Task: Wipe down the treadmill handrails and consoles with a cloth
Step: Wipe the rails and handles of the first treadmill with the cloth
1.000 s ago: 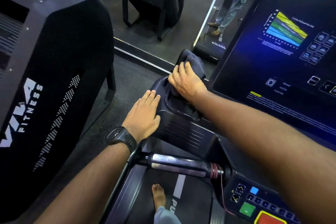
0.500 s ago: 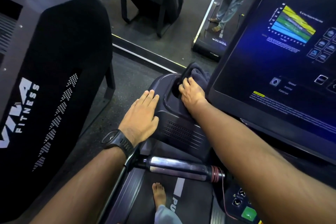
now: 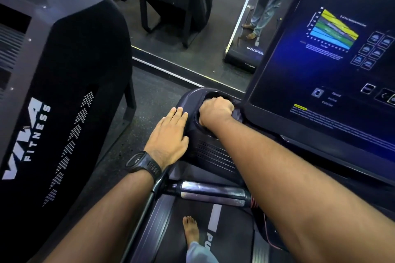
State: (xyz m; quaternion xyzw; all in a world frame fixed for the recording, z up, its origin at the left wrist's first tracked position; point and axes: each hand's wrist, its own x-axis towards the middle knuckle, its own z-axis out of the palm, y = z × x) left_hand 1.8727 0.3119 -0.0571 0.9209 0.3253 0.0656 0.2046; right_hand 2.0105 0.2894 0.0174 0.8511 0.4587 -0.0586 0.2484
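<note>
My right hand (image 3: pixel 215 111) is curled into a fist and pushed down into the round cup-holder recess of the treadmill console's left wing (image 3: pixel 192 100). It grips the dark cloth (image 3: pixel 236 113), which is almost wholly hidden under the hand; only a dark fold shows by the knuckles. My left hand (image 3: pixel 168 134), with a black watch on the wrist, lies flat with straight fingers on the wing's outer left side. The lit console screen (image 3: pixel 331 60) stands just right of my right hand. A chrome handrail grip (image 3: pixel 211 193) runs crosswise below my forearms.
A large black neighbouring machine (image 3: pixel 64 70) marked "FITNESS" fills the left side, with a narrow strip of floor (image 3: pixel 149 96) between. Ahead is a wall mirror (image 3: pixel 213 38). My bare foot (image 3: pixel 191 228) stands on the treadmill belt (image 3: pixel 171 230). A red cord (image 3: pixel 265 226) hangs near the grip.
My right hand has moved with the cloth from the far rim of the wing down into the cup-holder recess, so the cloth is now mostly hidden. My left hand has stayed in place.
</note>
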